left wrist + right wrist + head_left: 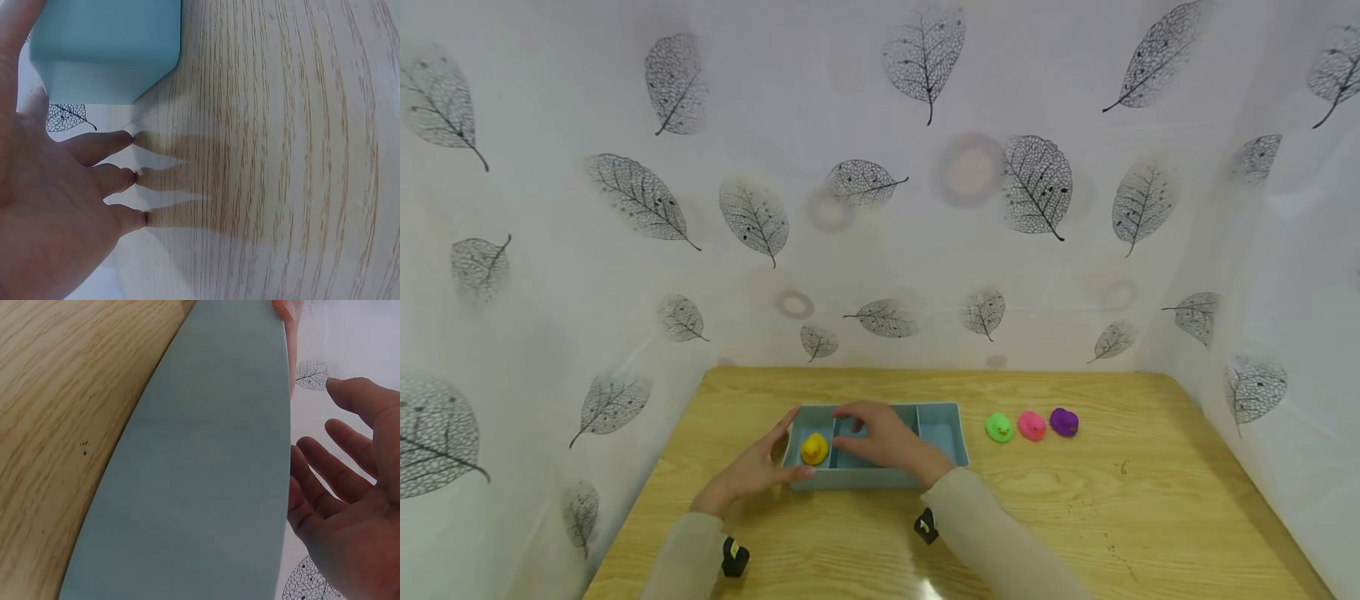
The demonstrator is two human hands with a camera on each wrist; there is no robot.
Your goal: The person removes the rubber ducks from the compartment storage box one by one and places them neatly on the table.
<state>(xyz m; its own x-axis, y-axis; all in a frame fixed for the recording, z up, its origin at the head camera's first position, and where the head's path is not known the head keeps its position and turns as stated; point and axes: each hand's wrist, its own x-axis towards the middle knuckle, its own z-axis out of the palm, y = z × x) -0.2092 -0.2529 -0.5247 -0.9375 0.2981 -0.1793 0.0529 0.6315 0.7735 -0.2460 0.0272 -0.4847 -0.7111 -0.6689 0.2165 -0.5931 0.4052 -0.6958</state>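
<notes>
A blue-grey tray (880,479) with three compartments lies on the table. In its left compartment sits a yellow rubber duck (814,449). My left hand (749,477) holds the tray's left end, thumb at the front rim and index finger by the back corner; in the left wrist view its other fingers (115,180) rest spread on the tabletop. Over the middle compartment hovers my right hand (891,437), fingers loosely bent, fingertips just right of the duck and nothing visible between them. The right wrist view shows this hand beyond the tray's front wall (187,456), palm and fingers relaxed.
To the right of the tray, a green duck (999,427), a pink duck (1032,426) and a purple duck (1064,422) stand in a row on the wooden table (1075,517). White leaf-print curtains (880,250) enclose the back and sides.
</notes>
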